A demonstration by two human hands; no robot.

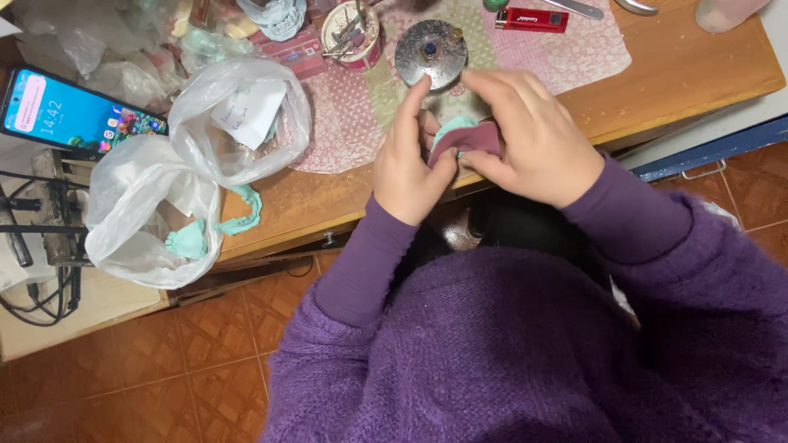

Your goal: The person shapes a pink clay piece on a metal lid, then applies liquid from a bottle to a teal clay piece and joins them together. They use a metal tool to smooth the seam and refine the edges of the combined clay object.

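I hold a small mint-green cast wrapped in a dark pink sheet between both hands, just above the front edge of the wooden table. My left hand is curled around its near side, thumb pressed on the pink sheet and index finger stretched up toward the round metal disc. My right hand is closed over the far side, fingers bent down on the sheet and pinching its edge. Only a bit of green shows between my fingers. Both sleeves are purple.

The disc lies on a patterned pink cloth, just beyond my fingertips. A small tin with metal tools stands beside the disc, to its left. A red lighter lies on the cloth near the far edge.

To the left sit 2 clear plastic bags. The upper bag holds a white paper slip. The lower bag holds a green cast, and another green arch-shaped cast lies on the table just beside it. A phone with a lit screen lies further left, close to the bags. Below the table is a brown tiled floor.
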